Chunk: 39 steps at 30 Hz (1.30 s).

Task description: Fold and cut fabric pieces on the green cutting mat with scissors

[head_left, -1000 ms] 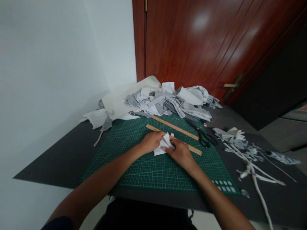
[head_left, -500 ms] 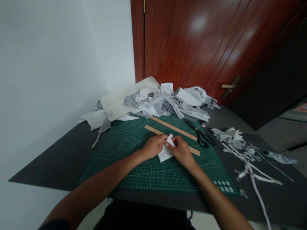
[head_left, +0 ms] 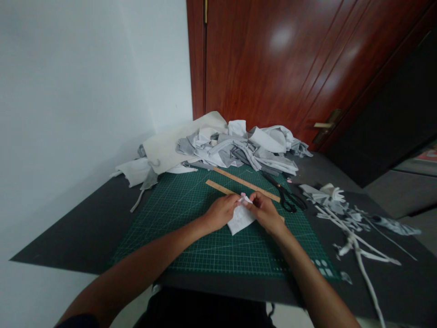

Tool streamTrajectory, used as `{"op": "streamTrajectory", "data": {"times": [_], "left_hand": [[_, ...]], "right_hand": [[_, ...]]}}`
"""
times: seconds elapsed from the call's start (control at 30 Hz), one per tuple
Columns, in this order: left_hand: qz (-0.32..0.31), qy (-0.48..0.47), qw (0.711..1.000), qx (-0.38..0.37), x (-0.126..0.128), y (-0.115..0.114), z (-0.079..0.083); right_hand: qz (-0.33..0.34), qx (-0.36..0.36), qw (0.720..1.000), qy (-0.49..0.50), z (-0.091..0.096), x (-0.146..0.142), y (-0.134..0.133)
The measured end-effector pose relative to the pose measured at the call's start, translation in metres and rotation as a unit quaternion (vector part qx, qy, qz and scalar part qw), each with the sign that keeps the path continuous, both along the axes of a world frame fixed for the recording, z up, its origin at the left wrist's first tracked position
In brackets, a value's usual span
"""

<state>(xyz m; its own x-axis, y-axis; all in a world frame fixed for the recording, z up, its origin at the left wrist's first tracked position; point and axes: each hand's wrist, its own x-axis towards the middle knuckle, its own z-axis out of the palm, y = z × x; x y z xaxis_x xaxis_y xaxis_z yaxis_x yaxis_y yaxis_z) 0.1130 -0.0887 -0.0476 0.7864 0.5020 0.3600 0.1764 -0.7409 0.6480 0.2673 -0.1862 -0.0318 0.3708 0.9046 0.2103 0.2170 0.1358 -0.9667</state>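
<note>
Both hands pinch the upper edge of a small piece of white fabric above the green cutting mat. My left hand is closed on its left side. Fingers of my right hand are closed on its upper right corner. A small pink bit, its kind unclear, shows at the top of the fabric by the left fingertips. Just beyond the hands lies a wooden ruler, partly covered by them. A second wooden ruler lies farther back.
Black-handled scissors lie right of the rulers. Grey and white cloth pieces are heaped along the back, beside a cream sheet. Fabric scraps and strips lie on the dark tabletop at right. A wooden door stands behind.
My right hand has shifted slightly right and the fabric is spread wider, with more of its face showing. My left hand has moved a little to the right.
</note>
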Motion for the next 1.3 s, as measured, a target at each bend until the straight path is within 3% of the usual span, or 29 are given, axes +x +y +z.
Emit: {"op": "streamTrajectory", "data": {"times": [0.2, 0.33, 0.57, 0.8, 1.1, 1.3], "left_hand": [[-0.007, -0.022, 1.000, -0.009, 0.000, -0.001, 0.002], [-0.020, -0.045, 0.999, -0.018, 0.000, -0.003, 0.003], [-0.042, -0.071, 0.992, -0.091, 0.001, -0.006, 0.003], [-0.009, -0.068, 0.993, -0.093, 0.003, -0.009, 0.000], [0.032, -0.105, 0.969, -0.222, 0.007, -0.012, -0.002], [0.033, -0.099, 0.971, -0.214, 0.008, -0.015, 0.000]], "right_hand": [[0.017, 0.024, 1.000, 0.000, -0.002, 0.002, 0.001], [-0.013, 0.033, 0.999, 0.017, -0.003, 0.002, 0.001], [-0.030, 0.040, 0.998, 0.034, -0.007, 0.003, 0.004], [-0.033, 0.055, 0.998, 0.001, -0.010, 0.001, 0.005], [-0.075, 0.107, 0.991, 0.001, -0.018, -0.004, 0.005], [-0.130, 0.125, 0.981, -0.074, -0.014, -0.012, 0.001]]}}
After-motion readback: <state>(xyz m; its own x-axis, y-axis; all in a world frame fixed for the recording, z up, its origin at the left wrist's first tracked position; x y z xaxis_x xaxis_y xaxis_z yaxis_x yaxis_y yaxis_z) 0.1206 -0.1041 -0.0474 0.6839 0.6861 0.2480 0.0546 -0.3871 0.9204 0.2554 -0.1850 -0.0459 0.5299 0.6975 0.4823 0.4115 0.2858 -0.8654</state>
